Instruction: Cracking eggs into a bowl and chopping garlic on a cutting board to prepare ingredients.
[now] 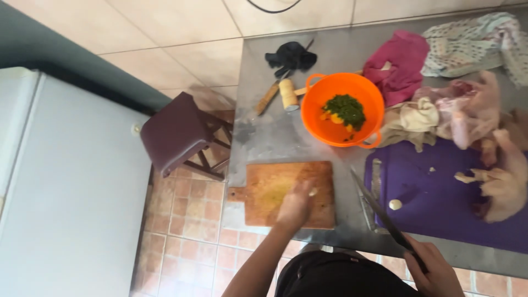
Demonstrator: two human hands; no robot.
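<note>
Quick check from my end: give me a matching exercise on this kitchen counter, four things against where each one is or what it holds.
Things:
1. orange bowl
2. wooden cutting board
3. purple cutting board
4. right hand

Places or states:
A. grips a long knife by its handle
B. under the left hand, surface smeared yellow
C. holds chopped green herbs
D. carries raw poultry at the right end of the steel counter

Pairs: 1-C, 2-B, 3-D, 4-A
</note>
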